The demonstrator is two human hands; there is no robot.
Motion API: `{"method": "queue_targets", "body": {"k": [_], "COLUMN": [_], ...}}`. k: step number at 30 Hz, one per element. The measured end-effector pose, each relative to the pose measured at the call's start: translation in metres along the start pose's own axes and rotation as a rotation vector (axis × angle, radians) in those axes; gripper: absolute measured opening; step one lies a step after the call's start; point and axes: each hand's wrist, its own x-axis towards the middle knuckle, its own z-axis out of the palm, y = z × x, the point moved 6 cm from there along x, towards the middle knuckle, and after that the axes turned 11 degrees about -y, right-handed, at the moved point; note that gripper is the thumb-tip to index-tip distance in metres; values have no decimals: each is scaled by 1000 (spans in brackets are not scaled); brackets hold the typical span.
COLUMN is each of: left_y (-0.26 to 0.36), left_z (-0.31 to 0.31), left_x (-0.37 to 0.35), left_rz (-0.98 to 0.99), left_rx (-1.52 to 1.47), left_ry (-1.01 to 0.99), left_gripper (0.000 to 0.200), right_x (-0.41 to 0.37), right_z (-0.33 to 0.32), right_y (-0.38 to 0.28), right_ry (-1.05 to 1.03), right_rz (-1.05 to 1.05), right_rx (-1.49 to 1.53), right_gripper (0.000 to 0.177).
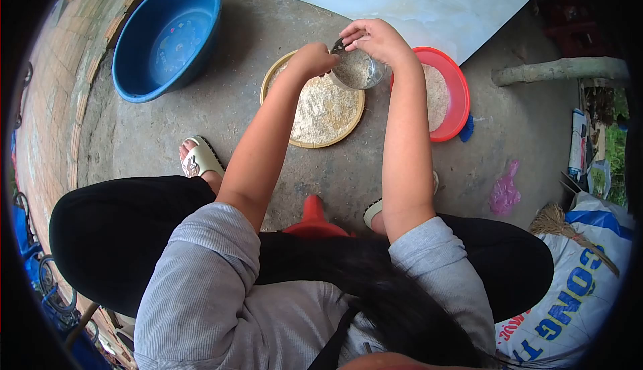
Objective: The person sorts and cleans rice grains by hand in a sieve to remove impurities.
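Note:
My left hand (313, 60) is closed at the left edge of a small round strainer (353, 72) with a dark handle and a see-through rim. Pale grainy material lies inside it. My right hand (375, 40) is at the strainer's far side, fingers stretched and apart over the dark handle; whether they touch it is hard to see. Below the strainer sits a round woven tray (362, 110) heaped with off-white meal (323, 112). To the right, a red basin (459, 102) holds similar pale grains (437, 98), partly hidden by my right forearm.
A large blue basin (167, 41) stands at the far left. A marbled light panel (415, 1) lies at the back. On the right are a pink plastic bag (505, 189), a straw whisk broom (556, 222) and a printed white sack (569, 289). A red stool (313, 216) shows between my legs.

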Motion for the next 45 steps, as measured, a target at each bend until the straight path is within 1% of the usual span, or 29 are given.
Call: {"method": "queue_targets", "body": {"k": [5,7,8,10,11,13,14,15,17,18,19,20,21,22,24,25,27,29,31,32,33,35,37,39,41,42,43,44,45], "left_y": [-7,-13,-17,-25,-30,-36,-42,-51,-69,-77,-84,-91,-97,-112,-139,-149,-172,-182,-191,-193,-197,-208,-204,-197,-184,-175,-162,-144,-123], "left_z": [0,0,-1,-5,-7,-14,-21,-26,-31,-36,-40,-41,-42,-38,-30,-28,-23,-20,-16,-13,-12,-2,2,10,16,20,24,30,36], "left_x": [2,6,8,9,8,5,2,3,3,-1,-4,-8,-7,-6,-3,0,-2,-4,-7,-7,-3,5,5,8,13,18,22,28,32], "left_rz": [-13,-13,-13,-27,-40,-51,-88,-126,-130,-147,-163,-181,-181,-200,-249,-253,-356,-379,-437,-439,-437,-395,-376,-356,-200,-138,-115,20,101], "left_rx": [-49,-80,-111,-156,-199,-222,-244,-266,-299,-342,-384,-433,-432,-586,-862,-864,-921,-900,-1012,-1058,-1057,-1327,-1393,-1462,-1534,-1511,-1400,-1318,-1132], "left_ry": [13,23,33,50,66,99,151,202,253,321,389,456,457,516,608,606,702,746,780,785,784,802,782,766,897,877,863,789,665], "left_gripper": [35,34,34,34,34,33,33,33,34,35,35,34,34,34,33,33,32,32,32,31,31,31,32,33,36,39,36,32,27], "right_x": [-5,-8,-7,-6,-1,5,5,9,7,6,3,1,0,0,0,-1,-9,-10,-8,-8,-7,-4,0,-2,-5,-7,-9,-12,-14], "right_z": [-2,-5,-4,-6,-3,-2,-2,1,-1,4,8,16,26,32,49,56,59,65,69,69,70,72,73,72,72,72,72,72,72], "right_y": [-4,-7,-7,3,11,12,17,23,41,52,58,77,101,121,165,173,172,171,161,158,165,177,190,189,185,187,189,189,192], "right_ry": [65,150,148,225,224,337,407,406,594,621,621,611,598,598,517,515,575,569,513,514,532,551,582,570,559,585,611,612,650], "right_rz": [61,108,108,53,56,-162,-204,-204,-231,-177,-175,-3,171,171,335,338,346,354,356,355,353,351,259,240,221,203,184,183,157], "right_rx": [-130,-302,-302,-151,-151,40,105,106,280,533,532,606,677,680,540,539,49,1,-103,-103,-19,67,405,428,453,547,641,642,770], "right_gripper": [20,14,14,13,13,18,21,21,21,19,19,18,18,18,17,17,15,15,15,15,15,15,14,13,13,10,8,8,5]}}
